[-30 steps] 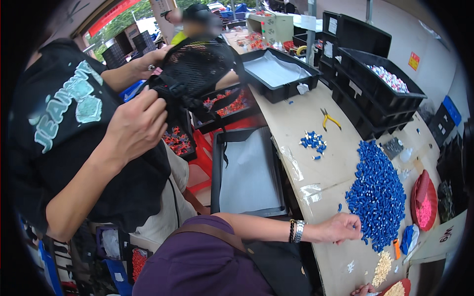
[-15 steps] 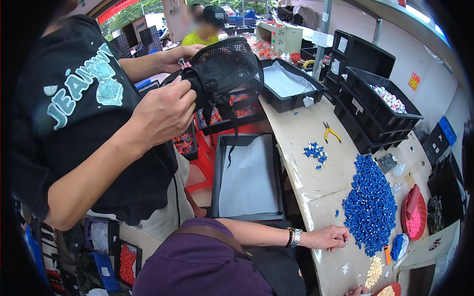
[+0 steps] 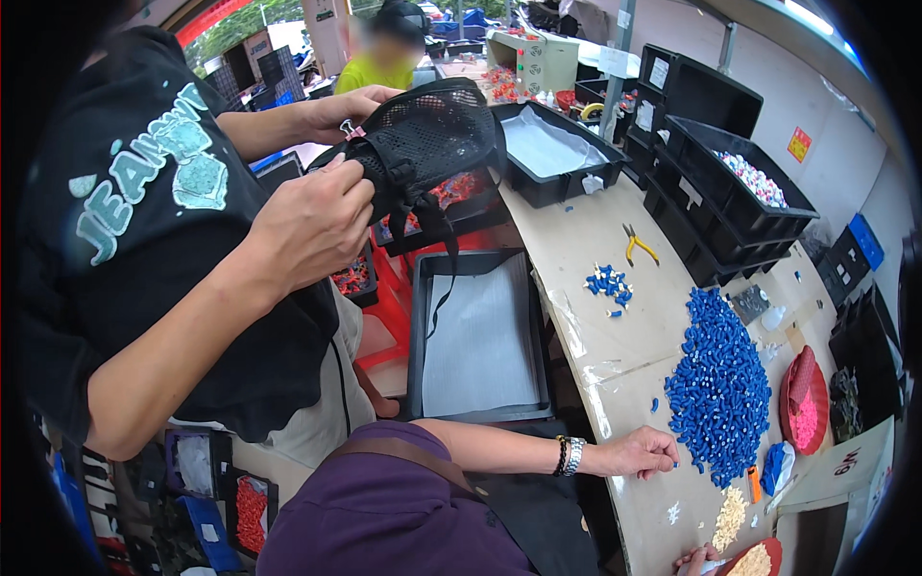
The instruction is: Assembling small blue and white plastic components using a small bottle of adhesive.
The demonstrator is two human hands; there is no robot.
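I count clock times from the left grip. Far off at about ten o'clock I see another person (image 3: pixel 211 250) in a black top, whose near hand (image 3: pixel 322 216) holds a black mesh thing (image 3: pixel 437 125) with dangling straps, up at eleven o'clock. Nearer, at ten o'clock, is a black tray (image 3: pixel 419 350) with a pale sheet (image 3: pixel 480 336) inside.

Next comes a little bunch of blue pieces (image 3: pixel 608 285) with pale ends, at twelve o'clock on the surface (image 3: pixel 634 331). Yellow pliers (image 3: pixel 645 250) lie past it.

The left grip (image 3: pixel 634 453) has its fingers curled in; I can't tell if a tiny bit is pinched there. A second ago it was over the edge of the big blue heap (image 3: pixel 720 389). Now it has pulled back a bit, so its fingertips look to be just beside the heap, not on it. That heap sits at two o'clock.

The right grip (image 3: pixel 696 560) is at five o'clock, cut off by the bottom edge, so I can't tell if it has anything. A red bowl (image 3: pixel 779 555) is just beside it. Cream bits (image 3: pixel 730 516) lie at four o'clock, below the heap.
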